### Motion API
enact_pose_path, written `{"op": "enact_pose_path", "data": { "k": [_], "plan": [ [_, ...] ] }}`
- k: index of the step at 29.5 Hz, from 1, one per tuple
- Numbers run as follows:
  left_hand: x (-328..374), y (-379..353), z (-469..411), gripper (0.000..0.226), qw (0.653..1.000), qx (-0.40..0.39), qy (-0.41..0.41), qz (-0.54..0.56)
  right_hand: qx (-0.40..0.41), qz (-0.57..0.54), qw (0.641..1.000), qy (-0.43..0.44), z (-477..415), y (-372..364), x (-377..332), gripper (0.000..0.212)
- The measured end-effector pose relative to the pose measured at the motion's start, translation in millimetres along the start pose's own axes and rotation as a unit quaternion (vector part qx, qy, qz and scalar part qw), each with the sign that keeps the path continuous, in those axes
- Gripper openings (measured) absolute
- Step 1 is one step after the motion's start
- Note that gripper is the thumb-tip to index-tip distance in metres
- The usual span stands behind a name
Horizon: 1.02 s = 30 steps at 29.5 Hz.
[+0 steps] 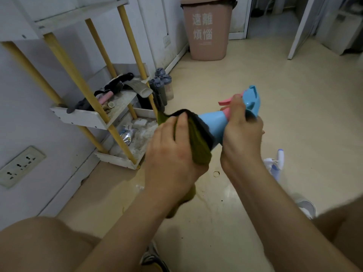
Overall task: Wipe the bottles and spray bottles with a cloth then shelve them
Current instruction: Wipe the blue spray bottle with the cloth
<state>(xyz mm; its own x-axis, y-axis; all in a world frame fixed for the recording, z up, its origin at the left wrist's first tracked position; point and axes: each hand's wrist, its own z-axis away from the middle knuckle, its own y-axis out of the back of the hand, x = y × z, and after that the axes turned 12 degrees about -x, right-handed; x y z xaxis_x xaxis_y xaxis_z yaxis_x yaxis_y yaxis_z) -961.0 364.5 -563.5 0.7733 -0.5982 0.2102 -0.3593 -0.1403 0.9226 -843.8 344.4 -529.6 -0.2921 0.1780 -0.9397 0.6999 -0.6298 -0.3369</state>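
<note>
A light blue spray bottle with a pink trigger lies tilted in mid-air at the centre. My right hand grips it round the neck, just below the blue nozzle head. My left hand holds a dark olive-green cloth wrapped over the bottle's lower body, which the cloth hides. A white and blue spray bottle lies on the floor behind my right forearm. Several grey-capped bottles stand on the floor beside the shelf.
A white shelf unit with yellow posts stands against the left wall, its tiers cluttered with small items. A pink waste bin stands at the back wall. My knees and shoes show at the bottom. A wall socket is at the left.
</note>
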Motion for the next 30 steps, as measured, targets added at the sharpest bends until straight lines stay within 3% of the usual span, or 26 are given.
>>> {"op": "enact_pose_path", "data": {
  "k": [3, 5, 7, 9, 10, 12, 14, 17, 19, 22, 25, 27, 30],
  "plan": [
    [-7, 13, -13, 0.078, 0.984, -0.128, 0.017, 0.125, -0.099, 0.108, 0.989, 0.034, 11, -4, 8, 0.037],
    [-13, 12, -16, 0.072, 0.944, -0.217, 0.021, 0.246, -0.154, 0.189, 0.969, 0.035, 14, -6, 14, 0.040],
    [-18, 6, -15, 0.067, 0.894, -0.251, 0.038, 0.369, -0.209, 0.261, 0.942, 0.010, 13, -3, 12, 0.037],
    [-17, 0, -12, 0.059, 0.874, -0.199, 0.067, 0.438, -0.292, 0.247, 0.924, -0.002, 10, 6, 2, 0.027],
    [-17, 0, -12, 0.052, 0.861, -0.158, 0.084, 0.477, -0.341, 0.253, 0.905, -0.011, 8, 15, -1, 0.037],
    [-17, 4, -14, 0.030, 0.797, -0.090, 0.121, 0.585, -0.404, 0.359, 0.841, -0.034, 6, 33, -2, 0.086],
    [-20, 10, -15, 0.014, 0.728, -0.073, 0.116, 0.672, -0.466, 0.379, 0.798, -0.048, 9, 42, 9, 0.107],
    [-26, 12, -14, 0.018, 0.664, -0.098, 0.082, 0.737, -0.468, 0.265, 0.842, -0.048, 12, 40, 32, 0.108],
    [-31, 10, -15, 0.035, 0.629, -0.116, 0.083, 0.764, -0.464, 0.267, 0.844, -0.023, 13, 36, 30, 0.108],
    [-33, 11, -16, 0.047, 0.635, -0.110, 0.097, 0.759, -0.481, 0.268, 0.833, -0.052, 8, 41, 26, 0.102],
    [-28, 13, -15, 0.032, 0.671, -0.062, 0.132, 0.727, -0.478, 0.189, 0.849, -0.122, 12, 41, 33, 0.091],
    [-26, 17, -15, 0.024, 0.695, -0.039, 0.174, 0.697, -0.446, 0.176, 0.870, -0.113, 20, 36, 45, 0.086],
    [-26, 22, -19, 0.036, 0.777, -0.010, 0.187, 0.601, -0.355, 0.238, 0.902, -0.066, 29, 27, 57, 0.085]
  ]
}}
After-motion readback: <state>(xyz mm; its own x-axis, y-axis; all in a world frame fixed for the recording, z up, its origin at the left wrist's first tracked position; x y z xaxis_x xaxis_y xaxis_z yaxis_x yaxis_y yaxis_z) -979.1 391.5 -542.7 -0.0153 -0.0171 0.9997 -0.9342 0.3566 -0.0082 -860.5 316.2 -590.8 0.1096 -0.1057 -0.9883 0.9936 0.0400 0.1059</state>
